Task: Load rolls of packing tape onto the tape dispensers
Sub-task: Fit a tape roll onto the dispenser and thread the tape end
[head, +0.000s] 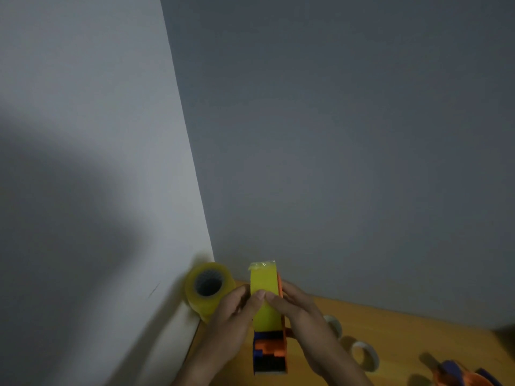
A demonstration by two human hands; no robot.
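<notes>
A yellow tape roll [263, 285] sits upright on an orange and blue tape dispenser [269, 353] held over the wooden table [404, 332]. My left hand [231, 327] grips the roll from the left, its thumb pressed on the tape's face. My right hand [303, 319] grips the roll and the dispenser's orange side from the right, its thumb meeting the left thumb on the tape. A crumpled tape end sticks up at the roll's top. Another yellow tape roll [209, 288] lies on its side in the wall corner, left of my hands.
Two whitish empty tape cores [365, 356] [334, 325] lie on the table right of my hands. A second orange and blue dispenser [459, 374] sits at the bottom right edge. Grey walls [334, 135] close in behind and to the left.
</notes>
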